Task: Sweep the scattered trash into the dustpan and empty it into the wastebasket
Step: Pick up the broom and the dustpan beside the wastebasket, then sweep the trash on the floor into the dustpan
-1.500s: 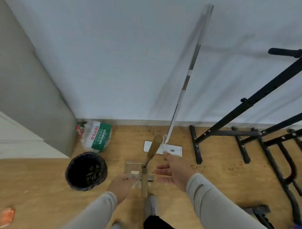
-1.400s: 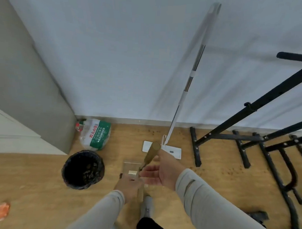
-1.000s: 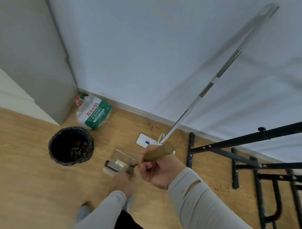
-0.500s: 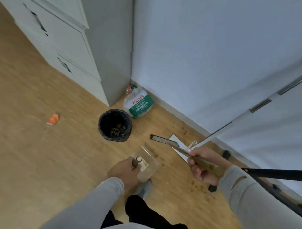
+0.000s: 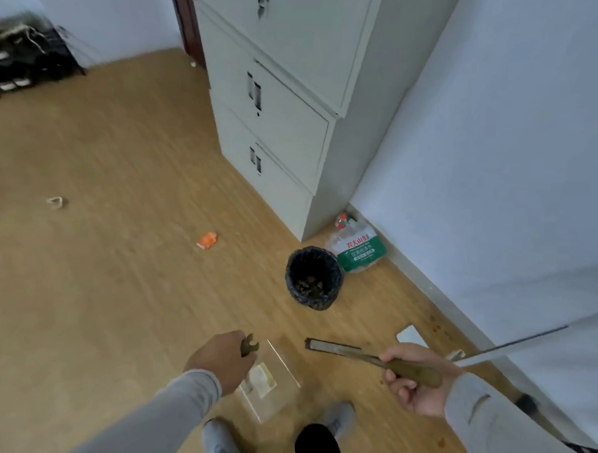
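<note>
While left hand (image 5: 222,362) grips dustpan (image 5: 274,383) | right hand (image 5: 416,379) grips brush (image 5: 371,358)

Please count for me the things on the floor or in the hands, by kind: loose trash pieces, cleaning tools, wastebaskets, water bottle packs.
Loose trash pieces: 2 (orange wrapper, pale scrap)
Cleaning tools: 2 (dustpan, brush)
Wastebaskets: 1 (wastebasket)
Water bottle packs: 1 (water bottle pack)
Total: 6

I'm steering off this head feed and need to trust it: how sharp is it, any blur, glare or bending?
Head view: soft throughout, far shoe rack smeared by motion blur; wide-angle bending tilts the cabinet; light is flat, no glare; orange wrapper and wastebasket readable; clear dustpan hard to outline against the floor.
</note>
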Motion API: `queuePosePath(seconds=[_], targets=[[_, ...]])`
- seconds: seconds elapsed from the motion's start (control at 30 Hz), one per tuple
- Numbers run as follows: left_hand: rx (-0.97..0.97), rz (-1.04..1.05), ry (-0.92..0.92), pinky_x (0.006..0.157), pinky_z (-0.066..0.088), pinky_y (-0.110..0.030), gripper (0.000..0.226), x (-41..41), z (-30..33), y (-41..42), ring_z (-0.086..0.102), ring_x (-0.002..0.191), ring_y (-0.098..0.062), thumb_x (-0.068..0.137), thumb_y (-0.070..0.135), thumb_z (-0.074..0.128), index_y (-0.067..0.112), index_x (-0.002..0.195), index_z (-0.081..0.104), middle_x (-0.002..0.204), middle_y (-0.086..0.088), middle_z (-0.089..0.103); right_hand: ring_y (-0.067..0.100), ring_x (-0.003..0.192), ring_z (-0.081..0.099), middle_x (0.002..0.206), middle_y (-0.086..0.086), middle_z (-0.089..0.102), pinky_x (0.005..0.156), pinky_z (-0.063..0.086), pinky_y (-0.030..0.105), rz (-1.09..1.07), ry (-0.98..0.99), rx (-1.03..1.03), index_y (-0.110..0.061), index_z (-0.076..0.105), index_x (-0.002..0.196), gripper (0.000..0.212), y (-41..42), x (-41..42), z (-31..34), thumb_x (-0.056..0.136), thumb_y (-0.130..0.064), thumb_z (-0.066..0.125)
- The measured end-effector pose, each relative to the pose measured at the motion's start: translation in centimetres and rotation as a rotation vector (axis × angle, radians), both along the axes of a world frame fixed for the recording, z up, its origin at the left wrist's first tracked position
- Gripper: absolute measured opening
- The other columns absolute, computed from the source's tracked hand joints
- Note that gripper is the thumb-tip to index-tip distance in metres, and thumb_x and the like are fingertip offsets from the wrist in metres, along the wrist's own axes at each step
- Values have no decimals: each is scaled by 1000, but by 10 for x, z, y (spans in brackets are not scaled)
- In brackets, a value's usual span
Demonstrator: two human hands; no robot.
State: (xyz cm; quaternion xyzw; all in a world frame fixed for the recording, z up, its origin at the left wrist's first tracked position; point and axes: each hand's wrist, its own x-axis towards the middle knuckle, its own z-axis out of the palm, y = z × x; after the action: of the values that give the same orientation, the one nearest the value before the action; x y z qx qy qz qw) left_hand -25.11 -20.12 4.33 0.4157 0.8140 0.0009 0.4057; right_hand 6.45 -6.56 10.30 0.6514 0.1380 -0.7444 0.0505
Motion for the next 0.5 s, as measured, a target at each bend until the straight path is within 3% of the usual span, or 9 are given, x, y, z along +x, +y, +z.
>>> queuePosePath(seconds=[0.17, 0.37, 0.43, 0.5], targets=[[6, 101, 51, 55, 44, -27, 24, -102, 10, -55, 61, 68, -12, 96, 46, 53, 27, 82, 53, 79, 7, 63, 15, 33, 40, 66, 12, 54, 35, 48, 26, -13, 43, -21, -10, 52, 72, 24, -29, -103, -11, 86, -9, 71], [45, 213, 124, 52, 42, -26, 24, -198, 25, -96, 61, 64, -15, 98, 45, 52, 26, 82, 54, 75, 4, 64, 12, 34, 40, 66, 10, 57, 37, 46, 24, 190, 12, 49, -9, 54, 83, 17, -37, -225, -16, 88, -14, 70], [63, 248, 141, 52, 43, -27, 24, -224, 27, -97, 62, 64, -16, 98, 44, 52, 26, 82, 54, 75, 3, 64, 13, 37, 44, 65, 10, 58, 43, 50, 26, 267, 22, 80, -8, 55, 89, 15, -31, -261, -15, 90, -14, 69], [75, 270, 163, 52, 43, -27, 23, -246, 28, -92, 62, 63, -16, 98, 44, 52, 26, 83, 54, 74, 3, 65, 16, 46, 56, 66, 10, 61, 61, 56, 29, 398, 34, 106, -4, 59, 94, 15, -24, -293, -14, 92, -15, 68]])
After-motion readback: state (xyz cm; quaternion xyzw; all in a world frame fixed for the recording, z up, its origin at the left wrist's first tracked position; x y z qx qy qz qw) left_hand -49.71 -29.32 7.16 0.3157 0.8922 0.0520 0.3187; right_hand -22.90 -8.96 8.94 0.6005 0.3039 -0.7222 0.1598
